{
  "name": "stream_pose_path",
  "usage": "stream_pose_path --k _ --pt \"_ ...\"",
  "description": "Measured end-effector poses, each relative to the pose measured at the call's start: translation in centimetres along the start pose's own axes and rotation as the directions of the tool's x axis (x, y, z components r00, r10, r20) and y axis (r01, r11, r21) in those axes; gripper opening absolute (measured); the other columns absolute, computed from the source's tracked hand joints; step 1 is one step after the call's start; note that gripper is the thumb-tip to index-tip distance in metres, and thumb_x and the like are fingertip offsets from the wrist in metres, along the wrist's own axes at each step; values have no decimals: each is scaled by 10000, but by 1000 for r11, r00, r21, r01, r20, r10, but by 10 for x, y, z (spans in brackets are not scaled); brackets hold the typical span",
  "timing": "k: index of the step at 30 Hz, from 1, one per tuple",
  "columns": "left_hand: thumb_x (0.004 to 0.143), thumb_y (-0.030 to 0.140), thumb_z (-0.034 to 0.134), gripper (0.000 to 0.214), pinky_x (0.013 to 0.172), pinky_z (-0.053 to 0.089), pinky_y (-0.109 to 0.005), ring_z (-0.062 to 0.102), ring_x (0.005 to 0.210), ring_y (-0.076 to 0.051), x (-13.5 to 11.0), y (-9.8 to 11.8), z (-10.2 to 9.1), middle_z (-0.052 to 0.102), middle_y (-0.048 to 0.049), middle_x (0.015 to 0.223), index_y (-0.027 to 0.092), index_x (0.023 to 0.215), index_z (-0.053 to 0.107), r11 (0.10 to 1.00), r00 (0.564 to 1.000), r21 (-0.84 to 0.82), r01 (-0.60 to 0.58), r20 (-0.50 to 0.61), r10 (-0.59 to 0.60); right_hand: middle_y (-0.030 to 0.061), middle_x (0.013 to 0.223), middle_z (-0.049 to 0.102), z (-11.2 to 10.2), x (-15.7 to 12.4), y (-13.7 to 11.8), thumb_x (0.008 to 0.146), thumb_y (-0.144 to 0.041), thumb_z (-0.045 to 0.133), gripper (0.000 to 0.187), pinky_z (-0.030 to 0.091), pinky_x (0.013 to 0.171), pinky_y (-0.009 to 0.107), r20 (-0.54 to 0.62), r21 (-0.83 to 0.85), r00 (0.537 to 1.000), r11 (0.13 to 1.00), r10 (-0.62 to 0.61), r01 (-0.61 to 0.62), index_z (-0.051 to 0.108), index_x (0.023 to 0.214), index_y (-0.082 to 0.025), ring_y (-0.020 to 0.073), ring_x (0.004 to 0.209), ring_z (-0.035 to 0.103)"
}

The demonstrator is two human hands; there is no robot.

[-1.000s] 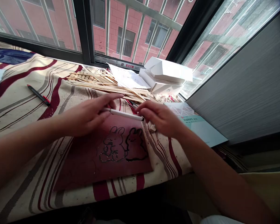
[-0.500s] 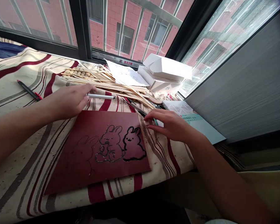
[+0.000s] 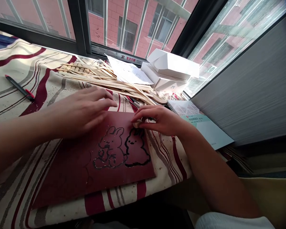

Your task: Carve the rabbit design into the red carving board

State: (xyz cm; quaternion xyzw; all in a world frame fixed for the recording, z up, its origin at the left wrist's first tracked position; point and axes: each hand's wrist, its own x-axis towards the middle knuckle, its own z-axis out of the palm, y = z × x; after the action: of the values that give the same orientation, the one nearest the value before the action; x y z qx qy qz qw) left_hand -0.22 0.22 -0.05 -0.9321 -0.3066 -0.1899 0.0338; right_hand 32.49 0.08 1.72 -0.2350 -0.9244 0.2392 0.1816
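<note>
A dark red board [image 3: 69, 171] lies on the striped cloth, bearing carved rabbit outlines; the right-hand rabbit [image 3: 137, 146] has a thick black line. My left hand [image 3: 90, 108] hovers over or rests on the board's upper left part, fingers apart. A sliver of white shows by its fingers; I cannot tell whether it is the white pen. At the board's upper right, my right hand [image 3: 157, 117] pinches a small tan tool with a rounded, wooden-looking end [image 3: 137, 123]; the rest of it is mostly hidden by the fingers.
Thin wooden strips [image 3: 92, 78] are heaped by the window, beside a paper sheet [image 3: 130, 71] and a white box [image 3: 173, 71]. A pale green-and-white book [image 3: 202, 125] lies at right. A black-and-red pen [image 3: 20, 88] is at far left.
My left hand has moved right and down over the board, and its grip on the white pen has opened. My right hand has shifted left onto the board's corner and now holds the small tan tool.
</note>
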Motion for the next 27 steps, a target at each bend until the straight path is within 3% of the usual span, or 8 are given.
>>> stream_pose_path --k 2,7,11,15,19,24,27 --pt "1140 436 360 488 1270 440 -473 601 1394 -290 0 3 8 657 -117 1496 225 1440 683 996 996 -86 -25 80 32 74 1077 806 0 -4 -1 1050 -236 742 129 582 907 327 10 -18 1000 1000 -23 23 793 1146 -166 165 982 745" --pt "1112 583 367 613 1286 460 -529 598 1455 -350 -1 -2 24 613 -126 1616 249 1535 659 965 976 -238 112 209 -62 97 1080 820 2 -1 -2 1058 -186 718 99 613 900 302 -18 -55 994 993 -105 104 799 1100 -147 163 993 777" --pt "1113 589 362 617 1260 493 -514 648 1395 -339 -1 -3 26 677 -132 1529 249 1531 663 949 973 -293 117 226 -50 102 1060 812 3 3 -2 1075 -161 673 122 607 900 316 -34 -157 981 971 -190 182 794 1069 -146 171 984 759" --pt "1117 586 353 625 1262 493 -502 621 1441 -340 0 -2 24 663 -128 1553 240 1548 644 955 970 -271 121 236 -56 99 1040 805 -1 2 -4 1068 -168 693 104 599 863 293 37 -125 988 980 -152 155 792 1048 -140 162 947 757" --pt "1126 574 318 642 1266 487 -488 632 1420 -323 1 -2 25 661 -131 1549 223 1550 649 962 972 -258 90 233 -29 94 1050 803 1 1 -4 1081 -159 659 125 597 888 328 -26 -177 982 968 -186 179 783 1069 -158 176 968 743" --pt "1127 564 297 640 1277 477 -492 622 1432 -317 1 -3 27 653 -119 1563 244 1560 643 967 972 -239 84 232 -27 79 1028 801 3 2 -4 1070 -167 694 86 592 855 294 16 -151 987 975 -162 163 776 1044 -160 157 935 743" --pt "1121 576 324 632 1277 475 -501 627 1422 -326 1 -5 27 660 -119 1555 250 1552 651 962 973 -260 82 230 -21 81 1024 802 4 2 -5 1085 -141 650 130 577 870 319 -23 -223 971 949 -236 225 771 1044 -162 169 941 730"
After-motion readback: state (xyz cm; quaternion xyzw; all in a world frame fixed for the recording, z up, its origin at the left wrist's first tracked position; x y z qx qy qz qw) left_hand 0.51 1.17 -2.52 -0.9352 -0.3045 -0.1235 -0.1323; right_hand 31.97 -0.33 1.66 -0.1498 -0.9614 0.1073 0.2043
